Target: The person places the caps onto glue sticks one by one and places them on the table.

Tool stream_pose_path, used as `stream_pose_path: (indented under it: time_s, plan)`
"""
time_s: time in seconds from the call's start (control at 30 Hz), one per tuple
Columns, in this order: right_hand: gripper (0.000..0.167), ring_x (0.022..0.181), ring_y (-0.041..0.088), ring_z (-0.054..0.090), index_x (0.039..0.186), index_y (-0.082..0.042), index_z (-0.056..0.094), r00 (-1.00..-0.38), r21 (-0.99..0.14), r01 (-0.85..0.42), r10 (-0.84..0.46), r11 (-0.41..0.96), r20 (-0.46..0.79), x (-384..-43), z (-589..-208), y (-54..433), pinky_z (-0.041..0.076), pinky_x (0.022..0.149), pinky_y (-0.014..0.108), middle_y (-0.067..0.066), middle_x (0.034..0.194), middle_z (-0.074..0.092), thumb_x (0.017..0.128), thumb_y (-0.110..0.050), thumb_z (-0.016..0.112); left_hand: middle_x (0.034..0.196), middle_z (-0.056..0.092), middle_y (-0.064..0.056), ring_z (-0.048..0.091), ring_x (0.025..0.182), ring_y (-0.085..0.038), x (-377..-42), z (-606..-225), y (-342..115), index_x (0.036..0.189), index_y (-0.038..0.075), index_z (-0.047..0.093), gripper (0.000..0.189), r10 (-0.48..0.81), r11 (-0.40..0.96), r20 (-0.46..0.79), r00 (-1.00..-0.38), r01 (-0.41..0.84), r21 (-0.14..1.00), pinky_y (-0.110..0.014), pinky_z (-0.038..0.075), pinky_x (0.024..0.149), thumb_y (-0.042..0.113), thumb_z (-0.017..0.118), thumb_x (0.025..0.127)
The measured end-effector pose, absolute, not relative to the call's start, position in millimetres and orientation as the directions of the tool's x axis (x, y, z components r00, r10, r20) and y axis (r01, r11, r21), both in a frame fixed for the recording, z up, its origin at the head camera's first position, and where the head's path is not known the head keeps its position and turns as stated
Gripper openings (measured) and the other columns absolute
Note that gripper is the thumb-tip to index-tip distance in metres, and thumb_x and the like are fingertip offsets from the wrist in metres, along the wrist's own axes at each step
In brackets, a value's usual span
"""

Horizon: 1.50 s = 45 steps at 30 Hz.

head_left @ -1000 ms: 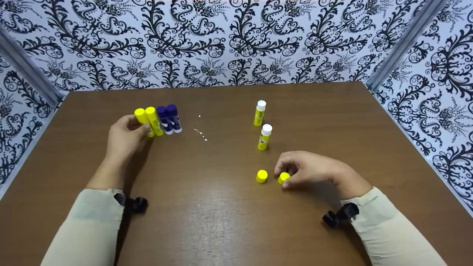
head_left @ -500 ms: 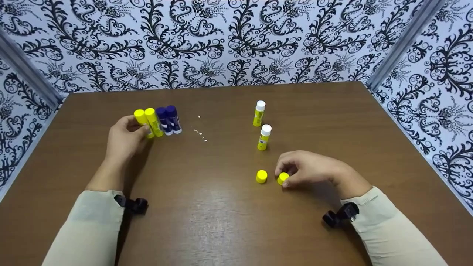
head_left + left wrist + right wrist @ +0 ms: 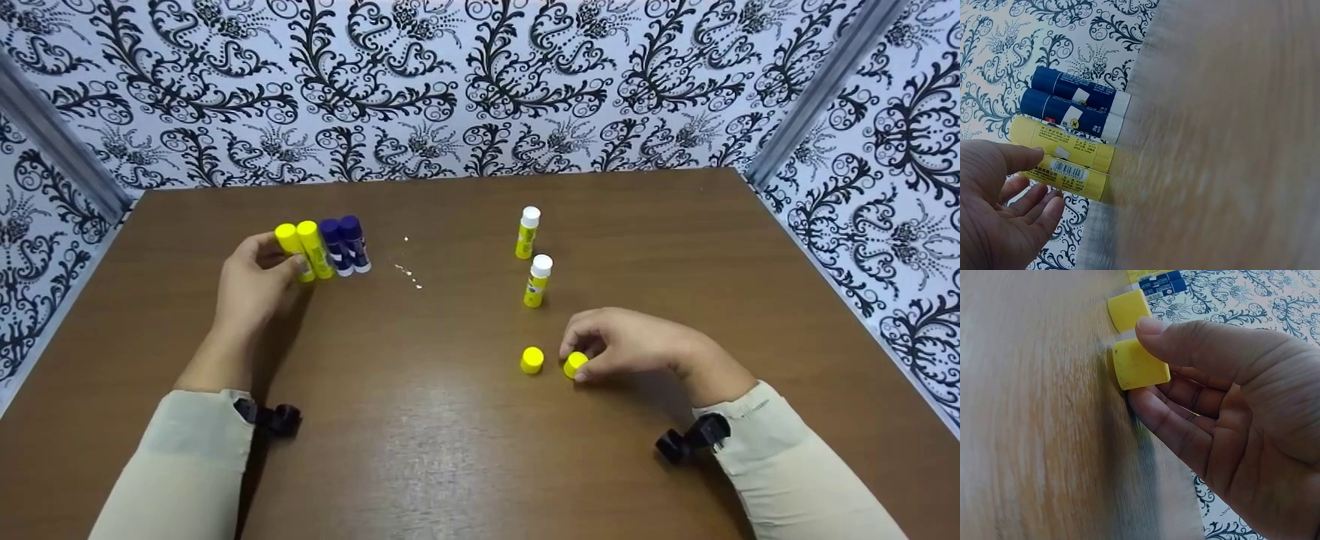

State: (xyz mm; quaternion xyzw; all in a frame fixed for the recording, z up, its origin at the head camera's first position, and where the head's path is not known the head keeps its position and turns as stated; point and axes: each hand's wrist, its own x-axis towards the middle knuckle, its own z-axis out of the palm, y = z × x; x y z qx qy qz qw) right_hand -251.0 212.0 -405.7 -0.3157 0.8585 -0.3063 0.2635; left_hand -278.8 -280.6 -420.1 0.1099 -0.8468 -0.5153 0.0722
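At the table's left, my left hand (image 3: 255,285) holds the outermost yellow glue stick (image 3: 1067,170) between thumb and fingers. A second yellow glue stick (image 3: 313,251) stands against it, followed by two dark blue glue sticks (image 3: 336,247) with white bases, all upright in one row. My right hand (image 3: 630,341) pinches a small yellow cap (image 3: 1140,365) at the tabletop, thumb on one side and fingertips on the other. Just left of that cap sits another yellow cap (image 3: 532,361). Two yellow glue sticks with white tops, a nearer one (image 3: 536,285) and a farther one (image 3: 526,234), stand beyond the caps.
White crumbs (image 3: 409,273) lie on the brown wooden table (image 3: 420,420) right of the blue sticks. A patterned wall (image 3: 465,90) rises behind the table, with further patterned panels at both sides. Each wrist carries a small black camera.
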Motion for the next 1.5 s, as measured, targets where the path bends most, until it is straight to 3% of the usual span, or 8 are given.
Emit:
stream_pose_path:
  time_s: [0.3, 0.47, 0.6, 0.9, 1.3, 1.5]
  plan:
    - [0.019, 0.096, 0.015, 0.066, 0.105, -0.018, 0.075, -0.672, -0.686, -0.388, -0.698, 0.616, -0.247, -250.9, -405.8, 211.8, 0.056, 0.086, 0.024, -0.004, 0.108, 0.068, 0.088, -0.014, 0.082, 0.153, 0.051, -0.016, 0.053, 0.138, -0.029, -272.1, -415.1, -281.1, 0.159, 0.004, 0.035, 0.067, -0.282, 0.421, 0.016, -0.959, -0.109, 0.901, -0.039, 0.047, 0.117, 0.022, 0.067, 0.102]
    - [0.019, 0.096, 0.015, 0.067, 0.108, -0.013, 0.074, -0.669, -0.695, -0.407, -0.711, 0.593, -0.215, -252.4, -406.9, 213.5, 0.057, 0.088, 0.028, 0.0, 0.108, 0.069, 0.09, -0.013, 0.08, 0.149, 0.053, -0.019, 0.053, 0.135, -0.031, -267.7, -413.1, -282.8, 0.159, 0.004, 0.035, 0.068, -0.284, 0.454, 0.042, -0.958, -0.096, 0.886, -0.042, 0.046, 0.117, 0.026, 0.065, 0.102]
    - [0.019, 0.097, 0.016, 0.067, 0.109, -0.012, 0.074, -0.673, -0.698, -0.412, -0.712, 0.585, -0.199, -253.1, -407.3, 214.3, 0.057, 0.09, 0.031, 0.001, 0.108, 0.069, 0.091, -0.015, 0.079, 0.148, 0.053, -0.019, 0.054, 0.133, -0.03, -264.5, -410.8, -283.2, 0.158, 0.005, 0.037, 0.066, -0.305, 0.468, 0.064, -0.95, -0.091, 0.879, -0.042, 0.045, 0.117, 0.027, 0.064, 0.102]
    - [0.019, 0.098, 0.016, 0.068, 0.109, -0.016, 0.074, -0.697, -0.697, -0.395, -0.69, 0.598, -0.197, -252.4, -403.3, 214.1, 0.057, 0.09, 0.026, -0.003, 0.109, 0.069, 0.091, -0.015, 0.08, 0.139, 0.056, -0.01, 0.055, 0.121, -0.017, -258.3, -398.5, -269.8, 0.153, 0.009, 0.046, 0.057, -0.381, 0.449, 0.143, -0.913, -0.047, 0.892, -0.026, 0.047, 0.107, 0.022, 0.065, 0.101]
    - [0.017, 0.102, 0.018, 0.068, 0.108, -0.019, 0.073, -0.721, -0.734, -0.348, -0.667, 0.583, -0.187, -252.3, -403.1, 215.2, 0.056, 0.093, 0.023, -0.002, 0.111, 0.07, 0.092, -0.016, 0.079, 0.137, 0.057, -0.013, 0.062, 0.122, -0.023, -254.4, -389.1, -252.0, 0.147, 0.007, 0.052, 0.051, -0.327, 0.505, 0.213, -0.921, 0.02, 0.863, -0.032, 0.051, 0.108, 0.017, 0.069, 0.1]
    - [0.018, 0.104, 0.019, 0.07, 0.109, -0.017, 0.074, -0.711, -0.756, -0.35, -0.682, 0.553, -0.169, -253.1, -399.8, 214.3, 0.058, 0.096, 0.025, 0.001, 0.112, 0.07, 0.092, -0.017, 0.08, 0.133, 0.057, -0.016, 0.062, 0.118, -0.024, -253.4, -388.8, -239.7, 0.143, 0.003, 0.056, 0.048, -0.275, 0.492, 0.29, -0.917, 0.125, 0.862, -0.031, 0.051, 0.102, 0.013, 0.071, 0.098]
